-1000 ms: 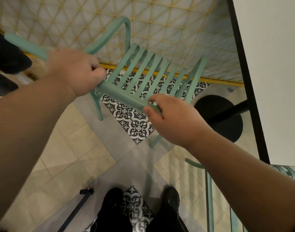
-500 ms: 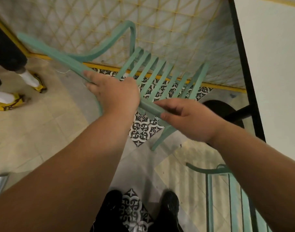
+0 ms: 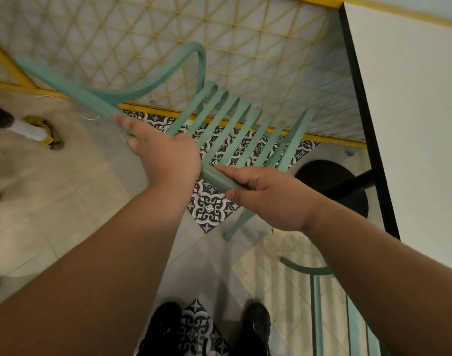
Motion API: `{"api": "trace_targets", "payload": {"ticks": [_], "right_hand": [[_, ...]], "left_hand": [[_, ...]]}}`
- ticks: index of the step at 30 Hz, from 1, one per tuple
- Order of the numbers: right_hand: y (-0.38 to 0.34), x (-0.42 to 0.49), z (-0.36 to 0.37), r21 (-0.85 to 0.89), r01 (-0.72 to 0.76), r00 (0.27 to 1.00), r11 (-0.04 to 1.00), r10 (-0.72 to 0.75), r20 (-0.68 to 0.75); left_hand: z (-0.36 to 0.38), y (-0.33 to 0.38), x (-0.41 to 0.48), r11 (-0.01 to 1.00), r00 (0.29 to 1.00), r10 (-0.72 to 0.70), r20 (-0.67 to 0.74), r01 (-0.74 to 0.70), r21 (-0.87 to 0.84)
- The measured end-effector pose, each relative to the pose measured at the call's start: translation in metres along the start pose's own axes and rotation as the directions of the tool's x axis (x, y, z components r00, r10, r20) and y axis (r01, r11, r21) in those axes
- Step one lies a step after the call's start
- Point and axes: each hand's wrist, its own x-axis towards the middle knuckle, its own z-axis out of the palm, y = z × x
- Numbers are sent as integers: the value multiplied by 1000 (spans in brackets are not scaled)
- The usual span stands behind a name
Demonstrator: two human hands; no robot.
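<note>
A mint-green slatted chair (image 3: 235, 122) stands in front of me, seen from above, its seat slats pointing toward the yellow mesh fence. My left hand (image 3: 165, 155) grips the chair's top back rail near its middle. My right hand (image 3: 268, 196) holds the same rail just to the right, thumb under it and fingers over it. The two hands lie close together on the rail. One chair leg (image 3: 236, 224) shows below my right hand.
A white table (image 3: 412, 104) with a black edge and a round black base (image 3: 332, 183) stands at the right. A second green chair (image 3: 319, 301) is at bottom right. Another person's yellow shoe (image 3: 43, 132) is at left. My black shoes (image 3: 168, 327) are below.
My left hand has slid along the back rail from its left end toward the middle, next to my right hand. The chair has shifted slightly right, and another person's feet have come into view at left.
</note>
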Motion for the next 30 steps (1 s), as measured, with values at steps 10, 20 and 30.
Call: {"api": "trace_targets", "payload": {"ticks": [10, 20, 30], "right_hand": [[-24, 17, 31, 102, -7, 997, 995, 15, -80], [-50, 32, 51, 208, -20, 987, 978, 52, -152], [-76, 51, 66, 281, -45, 963, 959, 116, -242]], "left_hand": [[-13, -9, 47, 986, 993, 72, 89, -84, 143], [-19, -10, 89, 962, 977, 125, 171, -162, 221], [-20, 2, 122, 933, 941, 122, 315, -217, 287]]}}
